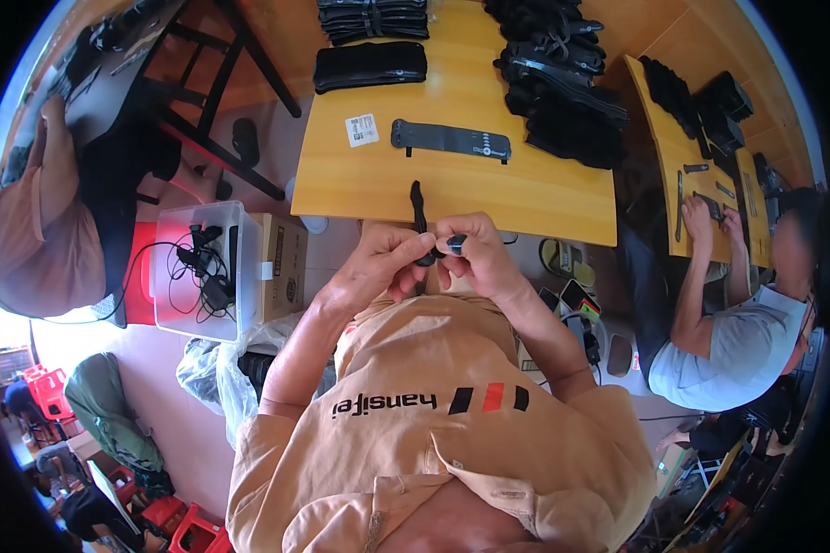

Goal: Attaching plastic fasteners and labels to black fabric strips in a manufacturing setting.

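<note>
Just in front of the table's near edge, my left hand [383, 262] pinches a narrow black fabric piece [418, 210], whose loose end sticks up toward the table. My right hand [481, 258] is closed on the lower part of the same piece, close beside the left. A small dark shiny thing [456, 244] shows at the right thumb; whether it is worn or held I cannot tell. Much of the fabric is hidden by my fingers. On the table beyond lies a flat dark grey packaging band [452, 139] with small black tabs, next to a white printed label [361, 130].
Folded black textiles [371, 66] are stacked at the wooden table's [360, 189] far left, with more black bundles [563, 101] at its right. A clear plastic bin [203, 276] of black cables stands left of me. Co-workers sit on both sides; one handles things at another table [664, 157].
</note>
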Tool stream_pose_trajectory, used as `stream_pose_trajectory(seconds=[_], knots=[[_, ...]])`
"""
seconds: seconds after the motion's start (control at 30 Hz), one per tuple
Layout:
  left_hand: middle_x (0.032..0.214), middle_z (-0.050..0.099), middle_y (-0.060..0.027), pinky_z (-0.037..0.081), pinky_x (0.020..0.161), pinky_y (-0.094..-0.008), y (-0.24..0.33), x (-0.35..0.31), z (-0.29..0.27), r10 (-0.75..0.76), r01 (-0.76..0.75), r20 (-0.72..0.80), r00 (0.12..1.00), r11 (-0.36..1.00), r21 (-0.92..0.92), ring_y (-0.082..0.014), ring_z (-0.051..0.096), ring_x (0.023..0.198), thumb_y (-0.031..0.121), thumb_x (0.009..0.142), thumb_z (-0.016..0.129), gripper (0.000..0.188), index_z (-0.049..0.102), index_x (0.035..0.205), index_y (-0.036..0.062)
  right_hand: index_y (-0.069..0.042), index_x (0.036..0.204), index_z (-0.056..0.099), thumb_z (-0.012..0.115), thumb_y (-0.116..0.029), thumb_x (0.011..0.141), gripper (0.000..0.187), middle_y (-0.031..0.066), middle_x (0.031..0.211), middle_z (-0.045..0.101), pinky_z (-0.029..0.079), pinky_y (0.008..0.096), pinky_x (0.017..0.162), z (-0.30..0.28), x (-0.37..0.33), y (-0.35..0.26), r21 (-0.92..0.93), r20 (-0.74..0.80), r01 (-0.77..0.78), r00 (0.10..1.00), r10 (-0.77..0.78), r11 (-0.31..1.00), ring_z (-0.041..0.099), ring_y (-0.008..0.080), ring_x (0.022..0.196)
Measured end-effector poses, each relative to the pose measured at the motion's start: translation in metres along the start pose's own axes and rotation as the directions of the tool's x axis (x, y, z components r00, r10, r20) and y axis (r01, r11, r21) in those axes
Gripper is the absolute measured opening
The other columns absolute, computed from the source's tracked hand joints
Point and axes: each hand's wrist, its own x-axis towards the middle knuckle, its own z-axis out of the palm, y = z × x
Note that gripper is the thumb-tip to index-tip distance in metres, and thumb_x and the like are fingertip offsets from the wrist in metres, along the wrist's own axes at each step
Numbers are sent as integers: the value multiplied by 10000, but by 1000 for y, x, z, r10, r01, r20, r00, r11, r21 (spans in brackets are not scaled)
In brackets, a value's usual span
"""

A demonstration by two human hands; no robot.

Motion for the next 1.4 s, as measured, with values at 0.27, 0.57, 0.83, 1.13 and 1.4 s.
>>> stream_pose_trajectory(seconds=[0.27, 0.57, 0.83, 1.13, 1.4], knots=[[517, 474, 20, 304, 360, -177, -1, -5, 9, 70, -70, -105, 992, 998, 4, -36, 415, 393, 285, 911, 528, 356, 571, 665, 31, -3, 694, 530, 606, -171, 857, 247, -9, 554, 471, 350, 212, 460, 15, -5, -4, -786, -11, 210, 936, -352, 582, 439, 59, 498], [471, 403, 45, 204, 364, -196, 1, -18, 19, 144, -142, 11, 989, 984, -104, -20, 313, 390, 272, 902, 530, 395, 500, 570, 60, -12, 707, 558, 547, -185, 874, 241, -19, 594, 464, 379, 207, 432, 15, -22, -7, -201, -137, 72, 985, -100, 977, 405, 36, 468], [483, 412, 32, 220, 366, -220, -12, -36, -23, -15, 24, 148, 989, 998, -60, -44, 338, 387, 199, 858, 560, 353, 475, 545, 58, 8, 783, 593, 491, -113, 784, 159, -5, 635, 482, 385, 207, 376, -67, -43, -35, -284, -572, 139, 769, -284, 949, 354, 34, 412], [517, 469, -7, 265, 382, -230, -68, -86, -105, 855, -837, 269, 443, 286, 467, -80, 388, 404, 247, 843, 579, 260, 516, 674, 60, 13, 990, 567, 494, -138, 863, 210, -66, 485, 330, 335, 201, 369, -188, -119, -99, -468, -770, 229, 369, -521, 854, 317, 26, 399], [561, 497, -11, 328, 408, -215, -48, -42, -103, 100, -142, -406, 908, 987, -74, -84, 426, 430, 353, 920, 472, 347, 525, 723, 72, 1, 783, 565, 484, -117, 855, 160, -40, 504, 408, 340, 161, 392, -112, -114, -121, -640, -609, -235, 735, -298, 731, 377, 20, 393]])
